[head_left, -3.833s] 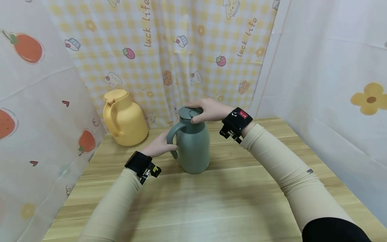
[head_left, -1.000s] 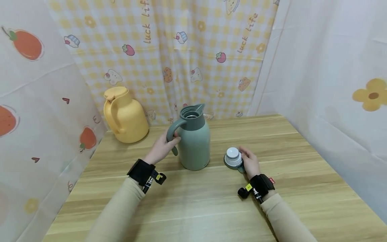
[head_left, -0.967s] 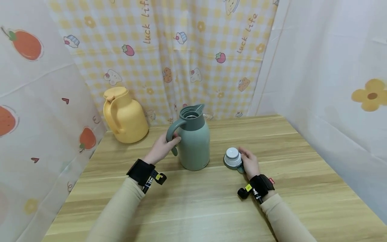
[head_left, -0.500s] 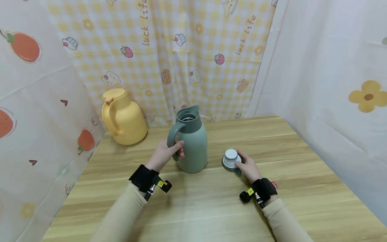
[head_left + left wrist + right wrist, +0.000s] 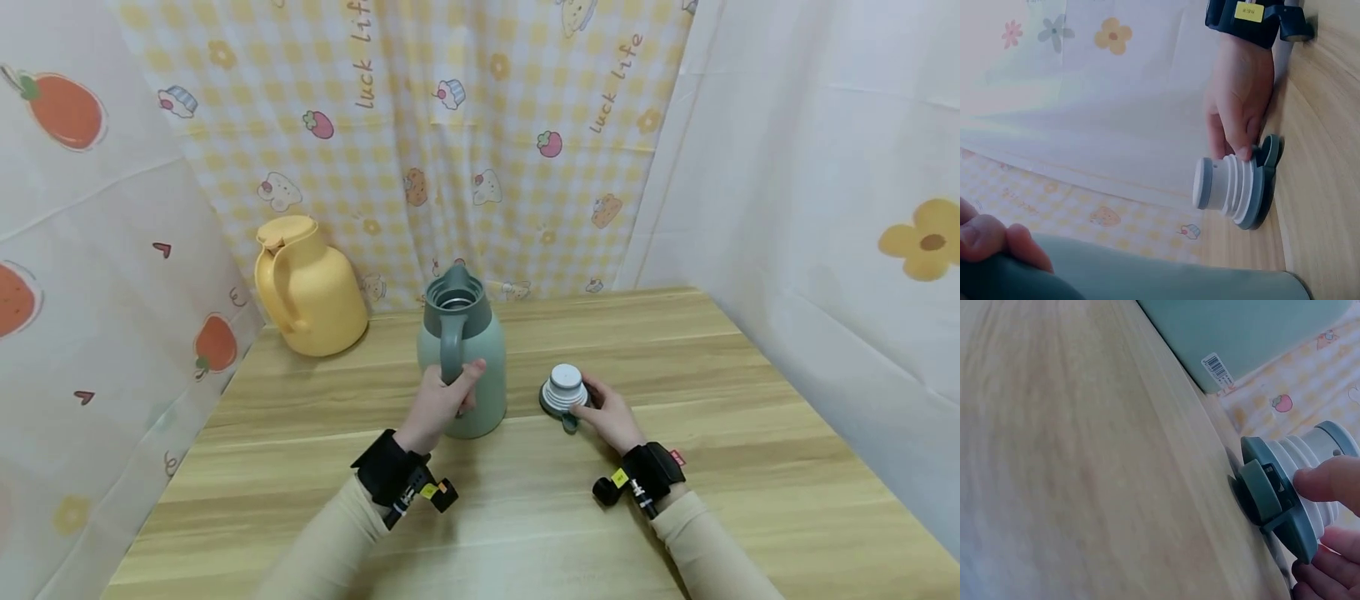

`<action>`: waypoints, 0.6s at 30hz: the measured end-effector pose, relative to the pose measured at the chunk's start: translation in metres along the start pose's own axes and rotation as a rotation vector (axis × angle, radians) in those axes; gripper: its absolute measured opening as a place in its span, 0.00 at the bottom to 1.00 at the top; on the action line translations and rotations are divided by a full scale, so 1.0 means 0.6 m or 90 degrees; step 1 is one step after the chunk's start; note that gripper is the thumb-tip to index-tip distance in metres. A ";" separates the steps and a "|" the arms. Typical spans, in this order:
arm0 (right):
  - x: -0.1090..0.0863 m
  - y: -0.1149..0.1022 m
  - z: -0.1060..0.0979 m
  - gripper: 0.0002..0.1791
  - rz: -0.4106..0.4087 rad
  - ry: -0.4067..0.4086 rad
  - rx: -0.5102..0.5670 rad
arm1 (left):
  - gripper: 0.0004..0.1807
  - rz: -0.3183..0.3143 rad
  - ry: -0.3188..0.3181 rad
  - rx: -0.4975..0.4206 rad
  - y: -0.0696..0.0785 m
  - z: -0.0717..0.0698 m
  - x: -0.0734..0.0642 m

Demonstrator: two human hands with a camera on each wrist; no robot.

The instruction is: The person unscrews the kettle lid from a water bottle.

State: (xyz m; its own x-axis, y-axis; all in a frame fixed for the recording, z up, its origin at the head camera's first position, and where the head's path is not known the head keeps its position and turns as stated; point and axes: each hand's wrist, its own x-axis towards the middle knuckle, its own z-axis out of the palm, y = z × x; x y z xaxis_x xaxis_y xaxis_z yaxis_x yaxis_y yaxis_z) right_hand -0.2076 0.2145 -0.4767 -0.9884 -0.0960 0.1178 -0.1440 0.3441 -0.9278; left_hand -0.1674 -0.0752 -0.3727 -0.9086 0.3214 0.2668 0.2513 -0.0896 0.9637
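A green thermos jug (image 5: pixel 489 358) stands at mid-table with its mouth uncovered. Its handle (image 5: pixel 452 340) faces me, and my left hand (image 5: pixel 437 410) grips it. To the jug's right is its lid (image 5: pixel 564 390), upside down with the white stopper pointing up. My right hand (image 5: pixel 611 418) pinches the lid from the right. In the right wrist view, the thumb lies on the stopper's ribbed side and the lid (image 5: pixel 1279 494) sits at the table surface; whether it is slightly raised I cannot tell. The left wrist view shows the jug's body (image 5: pixel 1154 269) beside the left fingers.
A yellow thermos jug (image 5: pixel 311 292) with its lid on stands at the back left. The wooden table (image 5: pixel 510 517) is bordered by a checked curtain (image 5: pixel 480 167) behind and pale printed curtains (image 5: pixel 825 208) at both sides.
The lid came off the green jug and went to the table on the right. Since then the jug has turned so its handle faces me, and the lid has shifted slightly left.
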 end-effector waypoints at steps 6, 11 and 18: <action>0.000 0.000 0.007 0.35 0.004 0.016 0.011 | 0.29 0.048 0.013 -0.007 -0.007 0.000 -0.001; -0.003 0.004 0.014 0.34 0.010 0.022 0.018 | 0.28 0.070 0.054 -0.001 -0.018 0.003 -0.001; -0.001 0.007 0.012 0.34 0.014 0.021 -0.004 | 0.27 0.126 0.112 0.028 -0.025 0.014 0.003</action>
State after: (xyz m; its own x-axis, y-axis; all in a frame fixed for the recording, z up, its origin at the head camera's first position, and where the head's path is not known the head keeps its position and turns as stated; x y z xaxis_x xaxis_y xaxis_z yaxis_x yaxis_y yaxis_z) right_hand -0.2075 0.2094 -0.4829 -0.9924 -0.0573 0.1088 -0.1220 0.3518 -0.9281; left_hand -0.1702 -0.0654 -0.3863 -0.8832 0.1330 0.4498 0.4409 -0.0919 0.8928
